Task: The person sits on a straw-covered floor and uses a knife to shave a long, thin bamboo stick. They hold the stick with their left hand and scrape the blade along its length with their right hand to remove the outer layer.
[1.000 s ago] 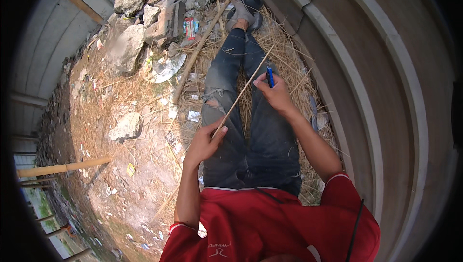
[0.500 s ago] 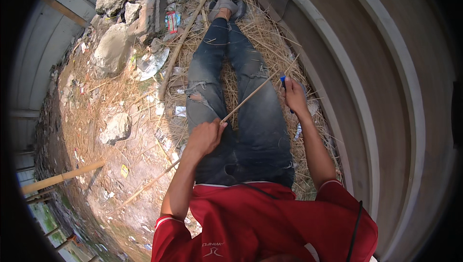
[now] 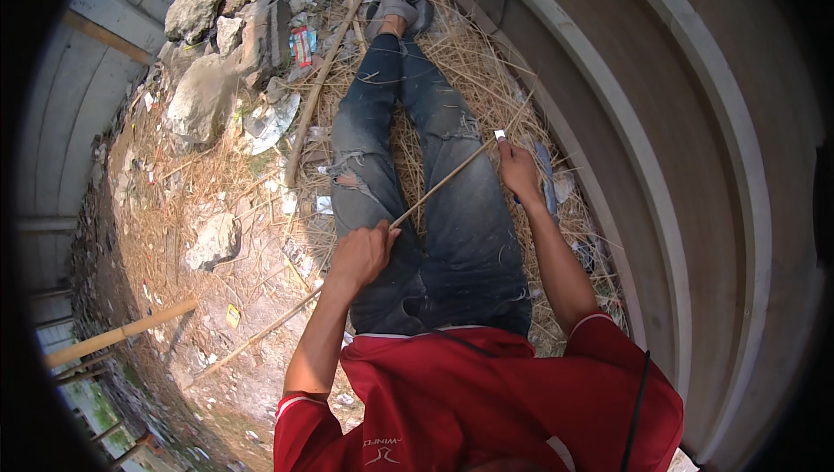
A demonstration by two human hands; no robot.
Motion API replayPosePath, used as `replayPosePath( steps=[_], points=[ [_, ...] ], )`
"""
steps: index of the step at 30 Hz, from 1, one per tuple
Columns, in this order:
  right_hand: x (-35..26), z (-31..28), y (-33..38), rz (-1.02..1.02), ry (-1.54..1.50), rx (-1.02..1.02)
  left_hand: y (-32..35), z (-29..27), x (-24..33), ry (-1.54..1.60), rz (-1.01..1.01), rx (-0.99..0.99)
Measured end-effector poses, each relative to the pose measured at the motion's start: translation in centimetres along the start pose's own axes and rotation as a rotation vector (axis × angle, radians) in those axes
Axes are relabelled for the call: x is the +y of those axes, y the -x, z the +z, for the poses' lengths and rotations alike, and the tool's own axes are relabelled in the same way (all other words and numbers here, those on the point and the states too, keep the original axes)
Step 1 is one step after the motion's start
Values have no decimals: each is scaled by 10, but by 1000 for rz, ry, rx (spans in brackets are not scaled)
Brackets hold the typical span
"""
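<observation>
I see the left hand [image 3: 360,253] with its grip closed on the near end of a thin bamboo strip [image 3: 443,181], which runs slantwise across both jeans-clad legs [image 3: 452,211] up to the right hand [image 3: 519,172]. The right grip is wrapped around a blue-handled knife [image 3: 532,178], its pale blade tip touching the strip's far end. The legs stretch over dry straw [image 3: 486,81]; 1 bamboo pole [image 3: 317,89] and rocks [image 3: 200,98] lie on the ground to the left
</observation>
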State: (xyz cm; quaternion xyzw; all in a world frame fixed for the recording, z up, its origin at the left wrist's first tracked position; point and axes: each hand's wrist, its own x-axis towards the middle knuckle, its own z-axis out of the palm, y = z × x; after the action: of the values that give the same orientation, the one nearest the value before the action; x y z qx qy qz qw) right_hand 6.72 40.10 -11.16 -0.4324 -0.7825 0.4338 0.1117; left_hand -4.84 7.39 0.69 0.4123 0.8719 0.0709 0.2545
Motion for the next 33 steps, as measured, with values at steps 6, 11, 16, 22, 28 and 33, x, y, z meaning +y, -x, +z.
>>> replayPosePath(
  steps=[6,11,16,22,28,33],
  points=[
    [-7,-7,2,43,38,-101,-1,4,-1,0,30,33],
    [-10,3,7,96,31,-150,-2,10,0,-16,44,59],
    [3,8,5,71,24,-197,-7,8,4,-16,67,71],
    [-17,5,18,24,25,-294,-47,28,28,59,57,64],
    [-16,2,17,-1,82,-327,-106,51,60,111,132,150],
    [-30,-9,19,12,92,-441,-100,37,67,76,47,123]
  ],
)
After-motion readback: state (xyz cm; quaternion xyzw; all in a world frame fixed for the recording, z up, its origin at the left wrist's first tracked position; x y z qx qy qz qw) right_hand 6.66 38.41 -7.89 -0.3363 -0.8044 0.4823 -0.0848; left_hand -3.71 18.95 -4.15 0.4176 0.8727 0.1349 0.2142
